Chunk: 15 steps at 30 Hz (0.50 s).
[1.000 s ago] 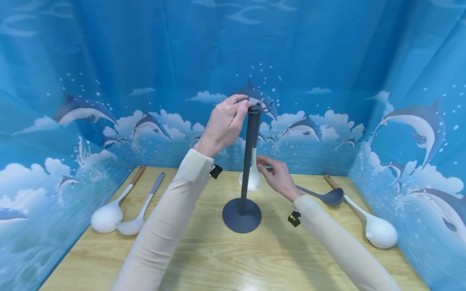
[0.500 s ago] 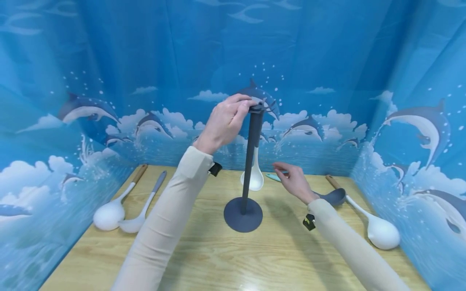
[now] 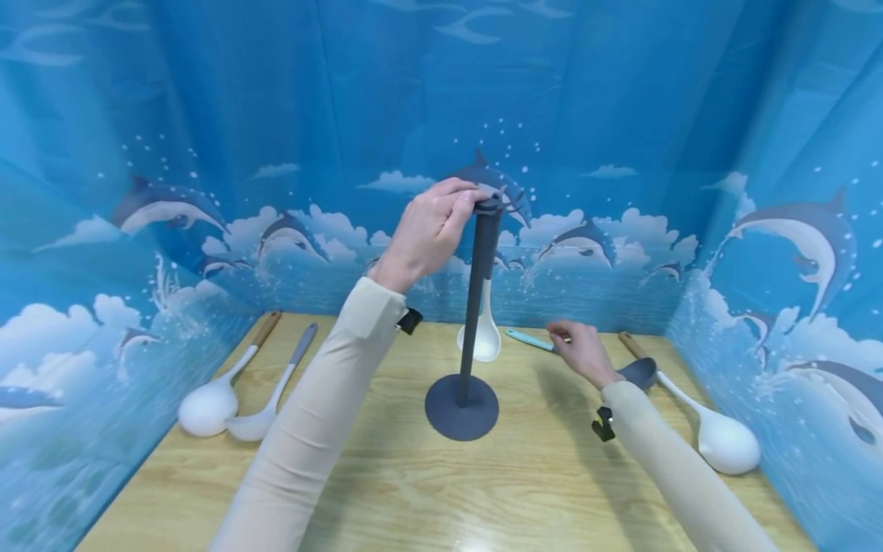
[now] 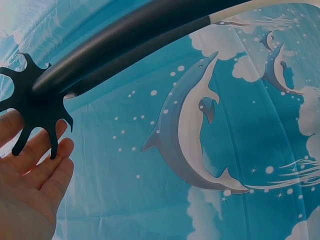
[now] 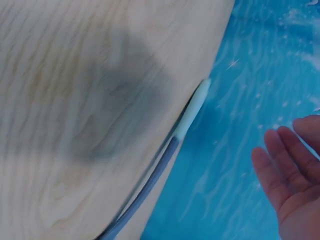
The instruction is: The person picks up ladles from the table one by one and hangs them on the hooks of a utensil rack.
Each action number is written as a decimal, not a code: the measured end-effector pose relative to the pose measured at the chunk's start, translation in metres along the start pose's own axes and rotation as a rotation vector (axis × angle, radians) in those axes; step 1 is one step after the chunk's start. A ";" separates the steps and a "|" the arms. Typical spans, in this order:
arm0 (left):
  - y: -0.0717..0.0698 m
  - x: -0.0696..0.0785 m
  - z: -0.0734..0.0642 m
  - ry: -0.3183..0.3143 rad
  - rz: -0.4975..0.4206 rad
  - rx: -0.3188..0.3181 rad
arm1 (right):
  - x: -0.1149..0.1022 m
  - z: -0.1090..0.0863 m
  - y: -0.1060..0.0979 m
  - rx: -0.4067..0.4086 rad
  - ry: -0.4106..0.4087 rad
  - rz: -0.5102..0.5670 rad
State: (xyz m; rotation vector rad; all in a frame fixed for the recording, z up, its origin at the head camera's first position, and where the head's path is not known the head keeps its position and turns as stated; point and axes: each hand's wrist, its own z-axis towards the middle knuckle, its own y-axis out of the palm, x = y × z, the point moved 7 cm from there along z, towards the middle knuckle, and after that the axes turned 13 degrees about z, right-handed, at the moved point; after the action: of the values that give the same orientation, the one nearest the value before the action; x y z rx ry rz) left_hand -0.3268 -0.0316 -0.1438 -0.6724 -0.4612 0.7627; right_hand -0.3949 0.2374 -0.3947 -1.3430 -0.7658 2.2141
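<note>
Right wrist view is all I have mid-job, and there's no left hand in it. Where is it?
Observer: In the head view, the left hand is touching the hooked top of the dark stand.
Operator: Is anything hanging from that stand?
Observer: Yes, a white ladle, bowl end down, above the table.
Operator: My picture cuts off the tool with the mint handle. What's on its other end?
Observer: A dark bowl, on the far side of the right hand from the mint handle in the head view.

Stand (image 3: 461, 422) on table (image 3: 428, 491) between ladles (image 3: 208, 408), another ladle (image 3: 488, 343) behind pole (image 3: 474, 314), apparently aloft.
</note>
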 end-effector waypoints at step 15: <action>0.000 0.001 0.001 0.013 -0.008 0.018 | 0.059 -0.016 -0.007 -0.061 0.279 -0.148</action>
State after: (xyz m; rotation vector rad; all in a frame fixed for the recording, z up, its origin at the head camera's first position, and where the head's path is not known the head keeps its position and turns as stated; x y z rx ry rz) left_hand -0.3268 -0.0308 -0.1429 -0.6582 -0.4448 0.7540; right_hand -0.4051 0.2831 -0.4346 -1.5314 -0.8044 1.8536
